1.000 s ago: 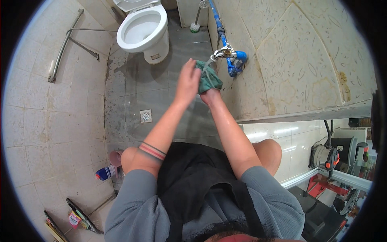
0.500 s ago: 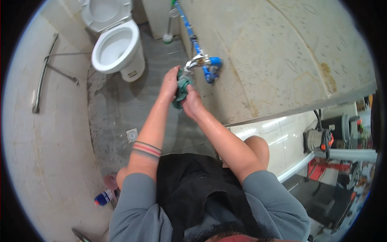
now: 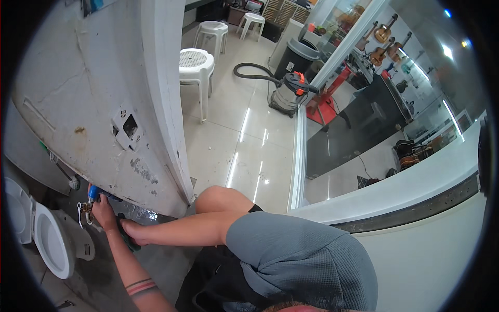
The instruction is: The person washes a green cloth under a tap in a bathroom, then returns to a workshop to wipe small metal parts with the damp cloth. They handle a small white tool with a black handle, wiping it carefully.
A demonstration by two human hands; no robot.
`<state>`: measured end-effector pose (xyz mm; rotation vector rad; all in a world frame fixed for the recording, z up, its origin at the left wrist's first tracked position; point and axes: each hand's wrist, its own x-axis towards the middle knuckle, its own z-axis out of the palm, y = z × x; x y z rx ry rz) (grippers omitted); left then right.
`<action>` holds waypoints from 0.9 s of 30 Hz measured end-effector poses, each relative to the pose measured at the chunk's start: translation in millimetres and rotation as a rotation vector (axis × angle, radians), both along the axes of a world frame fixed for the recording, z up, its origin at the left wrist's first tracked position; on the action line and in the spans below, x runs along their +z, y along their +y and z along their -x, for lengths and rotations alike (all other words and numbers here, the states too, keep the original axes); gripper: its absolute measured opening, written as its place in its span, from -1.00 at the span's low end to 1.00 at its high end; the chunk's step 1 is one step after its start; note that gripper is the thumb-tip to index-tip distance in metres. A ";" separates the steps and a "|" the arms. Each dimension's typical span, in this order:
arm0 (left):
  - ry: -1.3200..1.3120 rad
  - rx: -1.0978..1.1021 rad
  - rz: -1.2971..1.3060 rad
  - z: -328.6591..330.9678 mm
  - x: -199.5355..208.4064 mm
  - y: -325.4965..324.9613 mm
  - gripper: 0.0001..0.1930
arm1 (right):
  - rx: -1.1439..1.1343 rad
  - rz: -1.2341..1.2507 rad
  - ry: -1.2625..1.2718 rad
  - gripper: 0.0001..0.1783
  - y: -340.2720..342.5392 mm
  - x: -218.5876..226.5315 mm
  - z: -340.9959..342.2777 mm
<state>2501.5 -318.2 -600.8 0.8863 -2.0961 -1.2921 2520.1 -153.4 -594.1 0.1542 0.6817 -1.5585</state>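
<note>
My left hand [image 3: 104, 212], on the arm with the dark and red bands, is closed at the metal tap [image 3: 83, 212] at the lower left; its fingertips are partly hidden against the fitting. A blue pipe fitting [image 3: 94, 192] shows just above the fingers. Beside it, lower and to the right, my right hand [image 3: 133, 232] grips a dark green cloth [image 3: 123, 238], most of which hangs below the fingers.
A white toilet [image 3: 54, 244] stands left of my hands. The worn wall edge [image 3: 163, 104] rises beyond them. Outside are white stools [image 3: 197, 65], a vacuum cleaner [image 3: 288, 93], a black bin [image 3: 299, 60] and a glass partition [image 3: 358, 125].
The view has swung right, bringing the outer room into sight. My left hand has left the cloth and gone to the tap; my right hand keeps the cloth, lower down.
</note>
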 end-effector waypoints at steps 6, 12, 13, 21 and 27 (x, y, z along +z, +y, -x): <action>0.619 0.211 -0.359 -16.5 41.9 45.1 -0.47 | -0.141 0.063 0.008 -0.41 -9.7 -20.4 8.7; 0.414 0.273 -0.337 -105.2 25.0 86.4 -0.57 | -0.035 0.160 0.093 -0.36 -11.9 3.0 -32.3; 0.273 0.244 -0.191 -114.9 18.8 92.8 -0.56 | -0.027 0.150 0.058 -0.39 -11.0 1.1 -36.7; 0.313 0.259 -0.093 -119.2 9.6 115.1 -0.43 | 0.099 0.092 0.766 -0.46 -19.7 -5.1 -47.8; 0.607 0.277 -0.903 -152.5 -15.0 55.3 -0.40 | 0.548 -0.309 2.251 -0.45 -26.1 25.2 -74.4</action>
